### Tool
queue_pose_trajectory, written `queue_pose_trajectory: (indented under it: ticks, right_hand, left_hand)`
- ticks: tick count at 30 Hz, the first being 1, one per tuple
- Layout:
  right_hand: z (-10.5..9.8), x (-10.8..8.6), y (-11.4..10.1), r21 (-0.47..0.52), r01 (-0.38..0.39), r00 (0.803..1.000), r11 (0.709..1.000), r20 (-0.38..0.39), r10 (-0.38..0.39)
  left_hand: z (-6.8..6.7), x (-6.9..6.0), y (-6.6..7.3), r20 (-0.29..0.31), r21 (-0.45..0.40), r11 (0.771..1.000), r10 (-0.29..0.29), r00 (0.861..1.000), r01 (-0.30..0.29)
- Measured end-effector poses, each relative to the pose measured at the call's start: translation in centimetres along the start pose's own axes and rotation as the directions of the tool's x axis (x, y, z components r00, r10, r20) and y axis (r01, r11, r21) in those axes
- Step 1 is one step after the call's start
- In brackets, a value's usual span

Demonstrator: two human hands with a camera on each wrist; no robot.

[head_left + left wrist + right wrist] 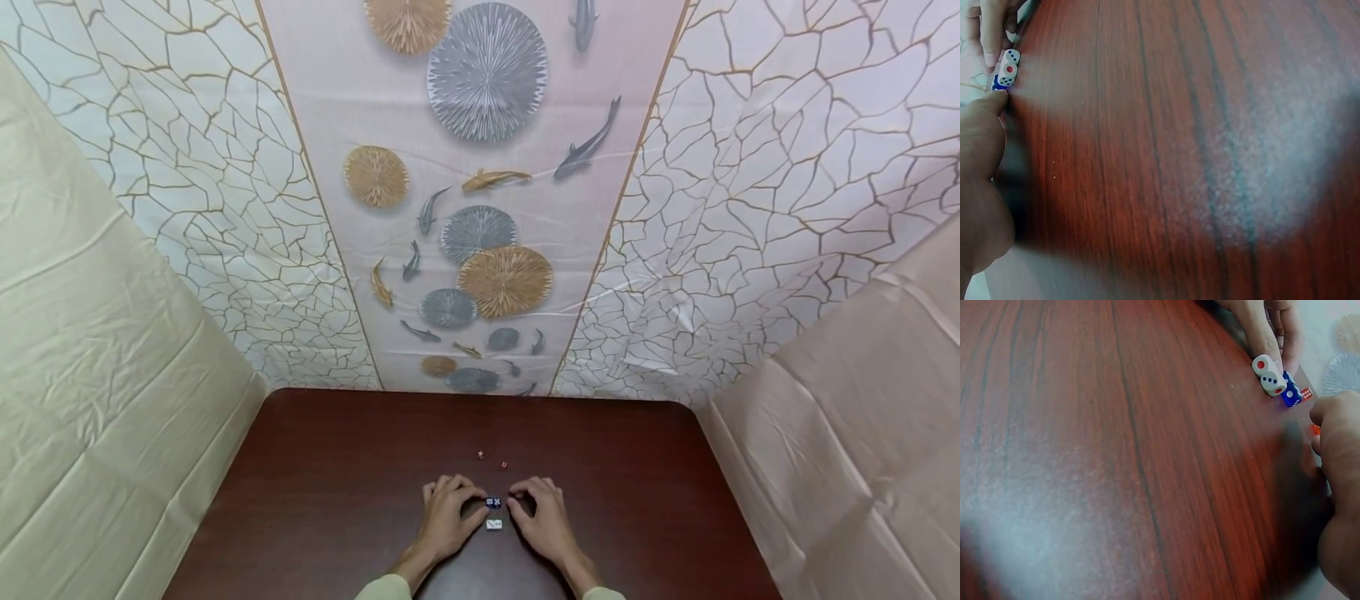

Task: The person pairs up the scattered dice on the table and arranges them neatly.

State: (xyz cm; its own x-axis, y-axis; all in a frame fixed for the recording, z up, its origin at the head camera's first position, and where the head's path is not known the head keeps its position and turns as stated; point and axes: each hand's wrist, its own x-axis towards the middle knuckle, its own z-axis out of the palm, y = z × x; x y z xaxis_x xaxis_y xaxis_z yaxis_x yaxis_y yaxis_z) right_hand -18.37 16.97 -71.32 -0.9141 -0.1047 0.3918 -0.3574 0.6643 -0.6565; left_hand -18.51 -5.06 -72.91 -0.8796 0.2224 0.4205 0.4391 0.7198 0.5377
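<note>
Two blue dice [492, 502] sit side by side on the table between the hands. My left hand [450, 518] holds the left blue die at its side between thumb and index finger. My right hand [545, 518] is just right of the blue pair, a small gap away, its fingers loosely bent and nothing visible between them. Nearer to me, two white dice [494, 525] lie side by side; the right wrist view shows the white dice [1269, 376] in front of a blue die [1292, 394]. In the left wrist view the white dice [1009, 67] partly hide the blue ones.
Farther back lie two small red dice, one on the left [481, 455] and one on the right [505, 465]. The dark red wooden table [322, 467] ends at a patterned cloth wall [480, 250]. Plain cloth hangs along both sides.
</note>
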Motion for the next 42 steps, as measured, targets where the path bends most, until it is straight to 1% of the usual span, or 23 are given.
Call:
queue_pose_trajectory:
  ticks: [6, 15, 21, 26, 33, 39, 42]
  right_hand:
    - [0.2, 1.0, 0.1, -0.080, -0.001, 0.998, 0.997, -0.056, -0.004]
    - [0.5, 3.2, 0.2, -0.137, -0.040, 0.999, 0.990, -0.011, 0.039]
    - [1.0, 3.6, 0.2, -0.144, -0.077, 0.997, 0.987, 0.009, 0.080]
    - [1.5, 3.9, 0.4, -0.147, -0.091, 0.996, 0.985, 0.011, 0.093]
    - [1.7, 4.3, 0.6, -0.168, -0.079, 0.997, 0.983, 0.002, 0.081]
    - [1.8, 4.5, 0.7, -0.154, -0.098, 0.995, 0.983, 0.006, 0.100]
    - [2.0, 4.5, 0.9, -0.144, -0.080, 0.997, 0.986, -0.017, 0.079]
  left_hand:
    - [-0.1, -0.1, 0.0, -0.011, -0.003, 1.000, 0.012, 1.000, -0.012]
    - [-0.2, -0.1, -0.1, -0.004, 0.011, 1.000, 0.012, 1.000, -0.012]
    - [-0.2, -0.5, -0.1, -0.014, 0.018, 1.000, 0.025, 1.000, -0.025]
    - [-0.2, -0.6, -0.1, 0.004, 0.017, 1.000, 0.005, 1.000, -0.005]
    - [-0.2, -0.1, -0.1, 0.021, 0.005, 1.000, -0.016, 1.000, 0.016]
    - [-0.2, 0.0, -0.1, 0.010, 0.003, 1.000, 0.001, 1.000, -0.001]
    - [-0.2, 0.0, -0.2, 0.015, -0.002, 1.000, 0.004, 1.000, -0.004]
